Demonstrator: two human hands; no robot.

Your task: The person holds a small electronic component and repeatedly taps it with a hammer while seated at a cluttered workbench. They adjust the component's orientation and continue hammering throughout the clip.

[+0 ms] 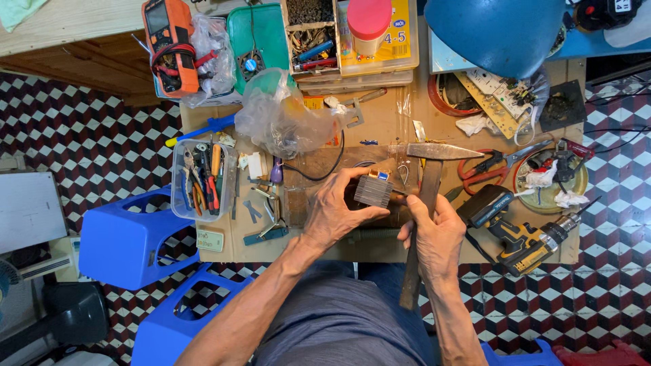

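My left hand (336, 213) pinches the metal block (373, 191); my right hand (434, 234) grips the hammer (424, 196). It could hit my fingers (369, 215).

Hammer (426, 190): dull grey metal head w/ worn matt wood handle. Laminated core block (373, 190): stacked thin metal sheets, ribbed, dull. Worktop (386, 118): brown cardboard, scuffed. Tool tub (178, 203) at left edge: clear glossy plastic. Stools (122, 244): smooth blue plastic.
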